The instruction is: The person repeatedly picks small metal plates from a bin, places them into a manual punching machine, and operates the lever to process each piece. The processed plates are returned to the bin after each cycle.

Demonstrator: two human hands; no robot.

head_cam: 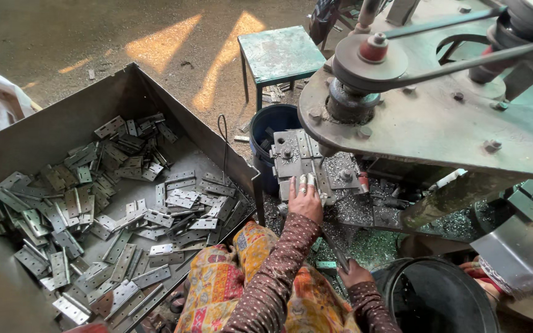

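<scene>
My left hand (305, 200) reaches up to the machine's work plate (291, 161), fingers pressed on a metal hinge piece (311, 161) lying under the drill head. The fingertips carry white tape. My right hand (354, 272) sits lower, by my lap, closed around a dark metal lever (335, 251). Both arms wear brown dotted sleeves. Metal shavings (356, 209) cover the machine bed around the plate.
A large metal bin (63, 123) on the left holds several steel hinges (124, 216). A blue bucket (266, 126) stands behind the plate, a black tub (433, 296) at lower right. A belt-driven pulley (371, 58) overhangs. A green stool (279, 54) stands behind.
</scene>
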